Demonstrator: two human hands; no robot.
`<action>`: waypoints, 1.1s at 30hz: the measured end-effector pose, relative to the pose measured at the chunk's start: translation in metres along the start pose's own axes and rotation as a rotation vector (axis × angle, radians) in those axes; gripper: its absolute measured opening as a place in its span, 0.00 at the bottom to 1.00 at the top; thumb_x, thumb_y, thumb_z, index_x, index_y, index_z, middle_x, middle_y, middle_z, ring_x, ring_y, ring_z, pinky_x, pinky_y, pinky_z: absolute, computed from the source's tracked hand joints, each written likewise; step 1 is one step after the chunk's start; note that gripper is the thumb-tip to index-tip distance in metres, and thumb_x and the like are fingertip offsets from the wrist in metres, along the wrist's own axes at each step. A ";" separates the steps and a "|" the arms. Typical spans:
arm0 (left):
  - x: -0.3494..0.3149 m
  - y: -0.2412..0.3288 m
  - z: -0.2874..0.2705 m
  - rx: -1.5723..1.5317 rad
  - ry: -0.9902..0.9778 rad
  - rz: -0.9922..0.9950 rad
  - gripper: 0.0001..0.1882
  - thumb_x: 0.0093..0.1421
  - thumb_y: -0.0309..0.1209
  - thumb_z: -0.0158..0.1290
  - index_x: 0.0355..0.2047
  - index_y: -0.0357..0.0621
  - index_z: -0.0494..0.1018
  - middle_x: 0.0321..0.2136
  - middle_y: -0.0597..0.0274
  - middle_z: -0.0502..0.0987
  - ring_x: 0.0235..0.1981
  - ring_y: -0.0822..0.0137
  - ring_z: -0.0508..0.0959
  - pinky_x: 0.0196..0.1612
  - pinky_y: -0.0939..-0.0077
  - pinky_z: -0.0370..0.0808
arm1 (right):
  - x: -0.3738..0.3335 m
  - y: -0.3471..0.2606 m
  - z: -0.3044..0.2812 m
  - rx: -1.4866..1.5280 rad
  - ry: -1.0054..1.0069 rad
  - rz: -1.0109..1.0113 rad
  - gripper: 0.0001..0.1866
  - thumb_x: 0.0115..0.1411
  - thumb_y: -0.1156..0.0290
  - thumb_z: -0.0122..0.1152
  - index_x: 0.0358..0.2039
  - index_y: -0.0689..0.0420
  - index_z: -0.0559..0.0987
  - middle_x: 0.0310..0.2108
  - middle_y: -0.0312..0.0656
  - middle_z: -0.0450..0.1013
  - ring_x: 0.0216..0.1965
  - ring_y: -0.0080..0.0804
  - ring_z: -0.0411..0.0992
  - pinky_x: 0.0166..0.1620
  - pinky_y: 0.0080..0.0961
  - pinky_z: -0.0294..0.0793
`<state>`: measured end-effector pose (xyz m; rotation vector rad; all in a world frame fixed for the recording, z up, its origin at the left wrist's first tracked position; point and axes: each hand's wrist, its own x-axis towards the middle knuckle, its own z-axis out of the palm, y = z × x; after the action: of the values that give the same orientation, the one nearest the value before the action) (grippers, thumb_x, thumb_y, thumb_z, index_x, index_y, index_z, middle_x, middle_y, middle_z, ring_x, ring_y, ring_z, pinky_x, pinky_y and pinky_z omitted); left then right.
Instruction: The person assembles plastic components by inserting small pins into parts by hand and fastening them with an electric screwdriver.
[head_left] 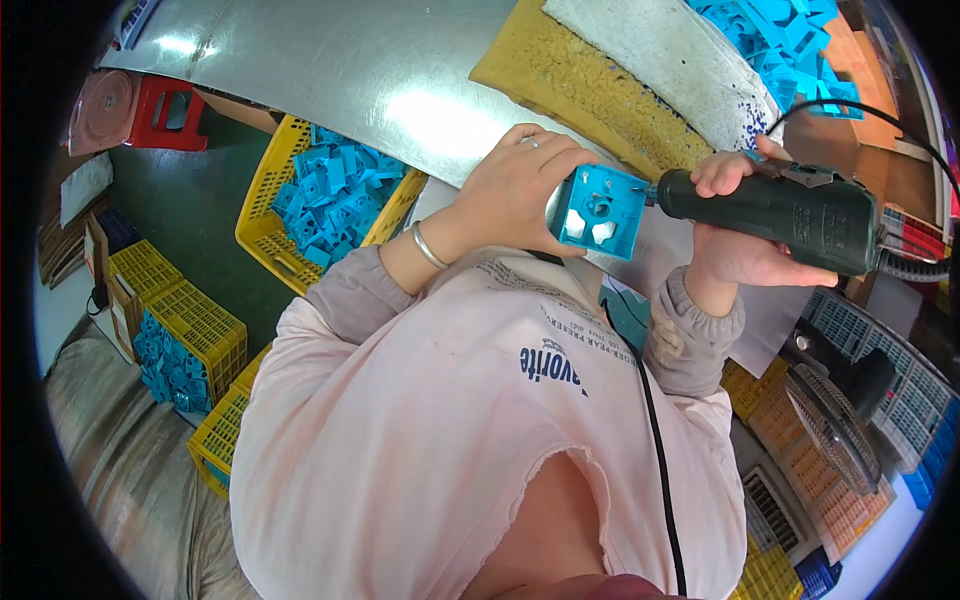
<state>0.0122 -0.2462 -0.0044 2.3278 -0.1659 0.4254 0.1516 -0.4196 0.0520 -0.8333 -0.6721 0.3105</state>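
My left hand is closed around a square blue plastic box, with the fingers on its far side and the thumb at its near edge. The box's hollow side, with a round post and white spots inside, faces up toward me. In my right hand lies a thick dark electric screwdriver, held level. Its narrow tip reaches the box's right wall; whether it touches a screw there cannot be seen. A black cable rises from near the tool.
A yellow crate of blue parts stands left of the metal table. On the table lie a yellow pad and a white cloth; blue pieces pile up beyond. A fan stands at right, more crates at left.
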 end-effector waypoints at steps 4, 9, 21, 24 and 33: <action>0.001 0.000 0.000 -0.020 -0.005 -0.002 0.41 0.32 0.49 0.68 0.47 0.47 0.68 0.40 0.59 0.71 0.45 0.57 0.71 0.54 0.62 0.61 | -0.001 -0.004 0.015 -0.017 -0.012 0.034 0.68 0.33 0.10 0.22 0.48 0.65 0.68 0.21 0.43 0.68 0.22 0.33 0.65 0.30 0.32 0.65; 0.000 -0.001 0.000 -0.023 -0.001 0.000 0.41 0.32 0.49 0.68 0.48 0.47 0.68 0.40 0.59 0.72 0.44 0.57 0.71 0.54 0.62 0.61 | -0.002 -0.004 0.014 -0.052 -0.022 0.032 0.68 0.33 0.10 0.23 0.48 0.65 0.68 0.21 0.43 0.68 0.22 0.33 0.65 0.30 0.32 0.65; 0.000 0.000 0.000 -0.030 0.002 0.008 0.41 0.32 0.49 0.68 0.47 0.47 0.68 0.40 0.59 0.72 0.44 0.57 0.71 0.54 0.62 0.61 | -0.008 -0.016 0.009 -0.043 -0.064 -0.068 0.71 0.32 0.10 0.29 0.53 0.70 0.64 0.25 0.48 0.70 0.24 0.38 0.66 0.31 0.35 0.67; 0.000 -0.001 0.001 -0.020 0.018 0.016 0.41 0.32 0.49 0.68 0.47 0.47 0.68 0.40 0.59 0.72 0.44 0.57 0.71 0.54 0.62 0.61 | -0.008 -0.015 0.007 -0.041 -0.091 -0.064 0.70 0.33 0.10 0.29 0.52 0.70 0.64 0.26 0.48 0.70 0.25 0.37 0.66 0.31 0.34 0.66; 0.000 0.000 0.000 -0.018 0.012 0.013 0.41 0.32 0.49 0.68 0.47 0.47 0.68 0.40 0.59 0.71 0.44 0.57 0.71 0.54 0.63 0.61 | -0.005 -0.006 0.011 -0.028 -0.072 -0.106 0.69 0.34 0.11 0.30 0.52 0.69 0.64 0.26 0.48 0.70 0.25 0.38 0.67 0.31 0.34 0.67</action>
<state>0.0122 -0.2462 -0.0047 2.3069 -0.1784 0.4419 0.1403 -0.4198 0.0597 -0.8129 -0.7861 0.2370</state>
